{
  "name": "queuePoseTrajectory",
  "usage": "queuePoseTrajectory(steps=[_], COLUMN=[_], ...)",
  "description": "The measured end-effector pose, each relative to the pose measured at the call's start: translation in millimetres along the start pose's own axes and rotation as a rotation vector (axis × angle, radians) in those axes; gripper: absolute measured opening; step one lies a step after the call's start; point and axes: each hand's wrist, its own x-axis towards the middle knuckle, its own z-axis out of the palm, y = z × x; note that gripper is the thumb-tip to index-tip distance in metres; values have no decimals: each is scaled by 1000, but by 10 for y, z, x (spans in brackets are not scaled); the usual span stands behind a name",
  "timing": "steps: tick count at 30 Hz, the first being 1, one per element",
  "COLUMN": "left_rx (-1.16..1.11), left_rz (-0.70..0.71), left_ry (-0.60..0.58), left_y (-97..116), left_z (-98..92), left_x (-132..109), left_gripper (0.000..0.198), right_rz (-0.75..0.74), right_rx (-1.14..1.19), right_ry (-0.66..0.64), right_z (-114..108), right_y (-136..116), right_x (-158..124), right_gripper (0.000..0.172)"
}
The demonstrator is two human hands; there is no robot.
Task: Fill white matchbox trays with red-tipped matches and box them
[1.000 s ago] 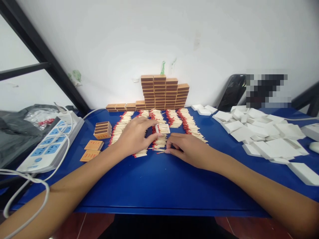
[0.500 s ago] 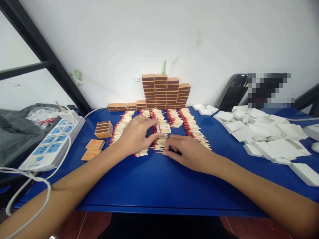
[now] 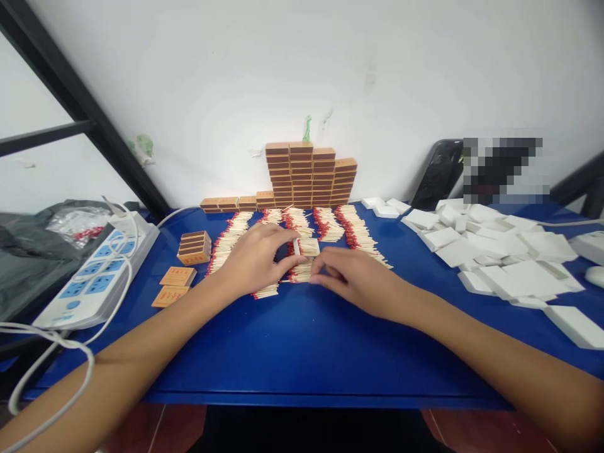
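My left hand [image 3: 255, 258] rests on rows of red-tipped matches [image 3: 330, 226] and grips a small white matchbox tray [image 3: 306, 246] between thumb and fingers. Just right of the tray, my right hand [image 3: 352, 277] lies palm down with its fingertips pinched on matches at the near end of a row. The matches run in several rows across the blue table [image 3: 292, 340]. Behind them a stack of brown matchboxes [image 3: 306, 173] stands against the white wall.
A white power strip [image 3: 99, 267] with cables lies at the left, beside a grey bag [image 3: 28, 251]. A small stack of brown sleeves [image 3: 194, 246] and flat sleeves [image 3: 173, 284] lie left of the matches. Several white trays [image 3: 500, 258] cover the right side.
My right hand has slid up and slightly left, from loose matches at the near end of the row to right beside the white tray. My left hand has barely moved.
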Motion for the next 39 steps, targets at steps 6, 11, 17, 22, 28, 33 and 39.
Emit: queuePoseTrajectory(steps=[6, 11, 17, 22, 28, 33, 39], left_rx=[-65, -121, -35, 38, 65, 45, 55], left_rz=[46, 44, 18, 2, 31, 8, 15], left_ry=[2, 2, 12, 14, 19, 8, 7], left_y=[49, 93, 28, -26, 0, 11, -4], left_z=[4, -21, -8, 6, -18, -18, -15], left_x=[0, 8, 7, 8, 6, 8, 6], left_gripper=[39, 40, 42, 39, 38, 40, 36], right_rz=[13, 13, 4, -21, -4, -14, -58], right_rx=[-91, -98, -68, -49, -22, -34, -64], right_ry=[213, 178, 237, 75, -47, -53, 2], right_z=[-115, -106, -99, 13, 116, 186, 278], right_y=[171, 168, 97, 51, 3, -44, -51], right_x=[47, 46, 35, 18, -4, -11, -3], right_gripper=[10, 6, 9, 8, 9, 9, 16])
